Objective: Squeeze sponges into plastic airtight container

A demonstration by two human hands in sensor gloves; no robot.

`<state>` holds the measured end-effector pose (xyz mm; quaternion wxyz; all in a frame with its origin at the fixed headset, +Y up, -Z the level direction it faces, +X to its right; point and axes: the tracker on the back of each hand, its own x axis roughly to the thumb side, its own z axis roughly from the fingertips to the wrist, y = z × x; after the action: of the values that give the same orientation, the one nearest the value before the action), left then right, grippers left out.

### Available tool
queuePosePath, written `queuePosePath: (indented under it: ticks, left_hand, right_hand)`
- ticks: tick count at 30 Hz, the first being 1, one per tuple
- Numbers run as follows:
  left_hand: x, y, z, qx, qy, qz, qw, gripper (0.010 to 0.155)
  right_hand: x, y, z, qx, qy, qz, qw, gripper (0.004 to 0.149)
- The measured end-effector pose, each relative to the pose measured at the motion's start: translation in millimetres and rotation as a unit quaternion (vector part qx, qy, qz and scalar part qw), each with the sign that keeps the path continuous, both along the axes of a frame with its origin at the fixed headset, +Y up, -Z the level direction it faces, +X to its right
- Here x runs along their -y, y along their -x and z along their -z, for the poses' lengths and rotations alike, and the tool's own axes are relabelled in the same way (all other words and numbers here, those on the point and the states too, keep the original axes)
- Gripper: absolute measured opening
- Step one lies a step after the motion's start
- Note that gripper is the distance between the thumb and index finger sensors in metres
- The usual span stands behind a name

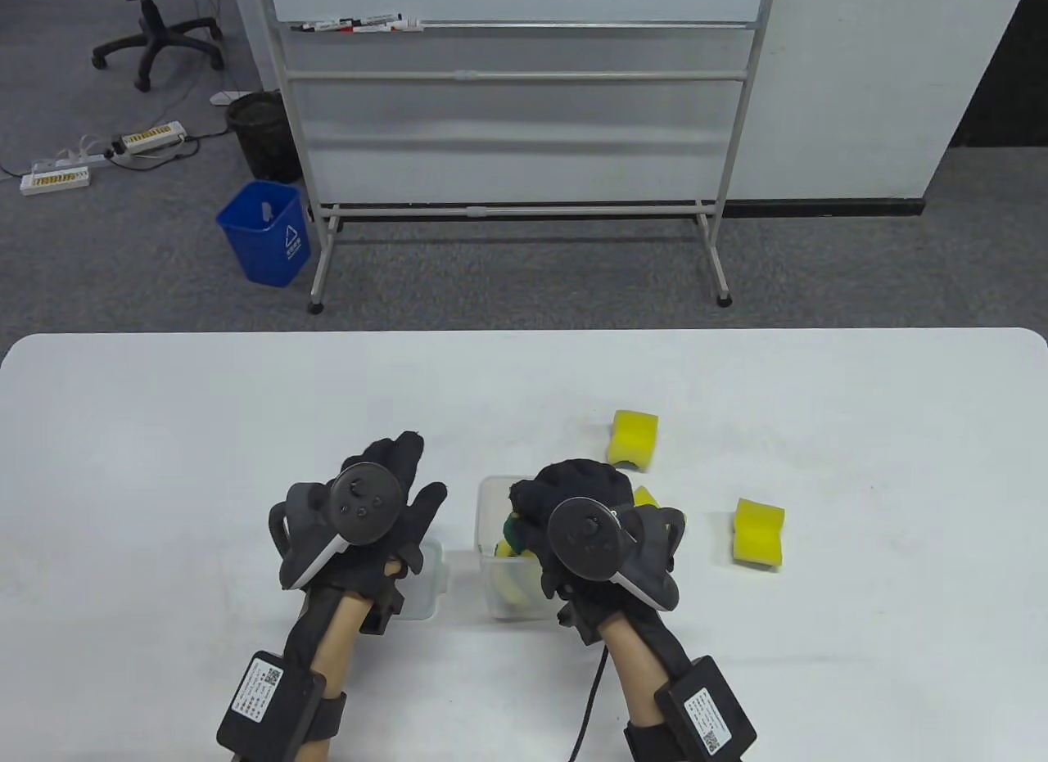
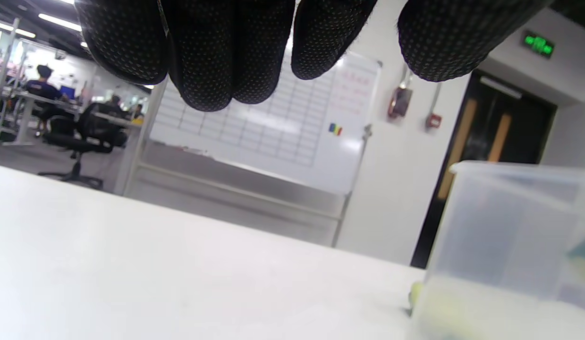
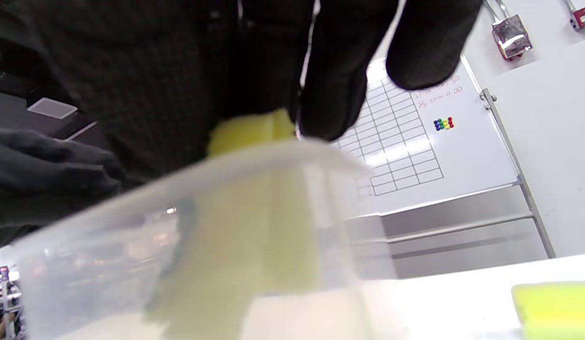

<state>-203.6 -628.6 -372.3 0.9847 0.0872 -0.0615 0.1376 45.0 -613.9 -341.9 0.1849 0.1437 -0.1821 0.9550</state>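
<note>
bright, even light from overhead; ceiling strips [image 2: 56,21] glow at upper left of my left wrist view. the white counter [image 1: 164,435] shows only soft, short shadows under my gloves. both wrist views are soft, and the container [image 3: 179,245] up close is badly blurred.

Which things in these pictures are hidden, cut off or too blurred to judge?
- Table view: the right hand covers the clear plastic container; the number of sponges inside is hidden.
- Table view: the left hand hides most of the clear flat plastic piece; probably the lid.
- Right wrist view: the blurred container wall hides how the fingers hold the yellow sponge.
</note>
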Motion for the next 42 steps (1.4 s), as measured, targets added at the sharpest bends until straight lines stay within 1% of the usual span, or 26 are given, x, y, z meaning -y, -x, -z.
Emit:
queuePosePath:
  ticks: [4, 7, 11, 15, 18, 22, 24, 27, 29, 31, 32, 33, 36, 39, 41, 42]
  left_hand:
    - [8.9, 5.5, 5.8, -0.007, 0.020, -0.008, 1.000, 0.071]
    - [11.6, 6.7, 7.6, -0.008, 0.026, -0.010, 1.000, 0.072]
    - [11.7, 6.2, 7.6, -0.007, 0.027, -0.007, 1.000, 0.072]
    - [12.2, 6.1, 7.7, -0.009, 0.027, -0.004, 1.000, 0.072]
    - [14.8, 6.4, 9.2, -0.011, 0.033, 0.000, 0.999, 0.072]
    - [16.1, 6.7, 9.5, -0.014, 0.036, 0.002, 0.999, 0.072]
    - [15.8, 6.5, 9.3, -0.014, 0.036, 0.003, 0.999, 0.072]
    - [16.3, 6.1, 9.5, -0.014, 0.037, 0.004, 0.999, 0.072]
    - [16.9, 5.3, 9.5, -0.012, 0.039, 0.006, 0.999, 0.072]
    - [17.9, 4.5, 9.9, -0.011, 0.043, 0.007, 0.999, 0.072]
    - [18.2, 4.3, 10.0, -0.011, 0.043, 0.007, 0.999, 0.072]
    - [18.6, 3.9, 10.1, -0.010, 0.045, 0.007, 0.999, 0.072]
    - [19.6, 2.7, 10.2, -0.008, 0.048, 0.008, 0.999, 0.072]
    - [20.7, 0.7, 10.7, -0.004, 0.051, 0.009, 0.999, 0.072]
    - [21.3, -0.4, 10.8, -0.002, 0.052, 0.009, 0.999, 0.072]
    - [21.7, -1.0, 10.8, -0.001, 0.053, 0.009, 0.999, 0.072]
  right_hand:
    - [3.3, 2.7, 0.5, 0.008, 0.003, -0.032, 0.999, 0.044]
    - [5.3, 5.3, 1.8, 0.012, 0.020, -0.059, 0.998, 0.042]
    - [7.1, 4.5, 1.4, 0.016, 0.004, -0.058, 0.998, 0.043]
    - [2.3, -6.5, 1.4, 0.020, 0.001, 0.001, 1.000, 0.049]
    - [-4.5, -23.4, 1.0, 0.026, 0.011, 0.062, 0.998, 0.053]
    - [-9.3, -50.6, 3.3, 0.073, 0.004, 0.099, 0.992, 0.054]
    - [-6.5, -65.1, 7.3, 0.107, 0.019, 0.097, 0.989, 0.054]
    - [7.4, -82.3, 18.2, 0.144, 0.101, 0.068, 0.982, 0.053]
    - [22.4, -88.7, 27.1, 0.159, 0.131, 0.060, 0.977, 0.053]
    - [43.9, -91.4, 38.0, 0.165, 0.179, 0.040, 0.969, 0.052]
    - [49.1, -91.5, 40.3, 0.166, 0.192, 0.035, 0.967, 0.052]
    - [64.8, -90.8, 46.7, 0.166, 0.231, 0.019, 0.958, 0.052]
    - [94.9, -86.7, 56.4, 0.160, 0.301, -0.015, 0.940, 0.054]
    - [117.6, -82.2, 60.8, 0.165, 0.338, -0.054, 0.925, 0.055]
    - [128.1, -81.1, 61.8, 0.166, 0.358, -0.076, 0.916, 0.056]
    - [131.4, -79.9, 61.6, 0.168, 0.356, -0.082, 0.916, 0.055]
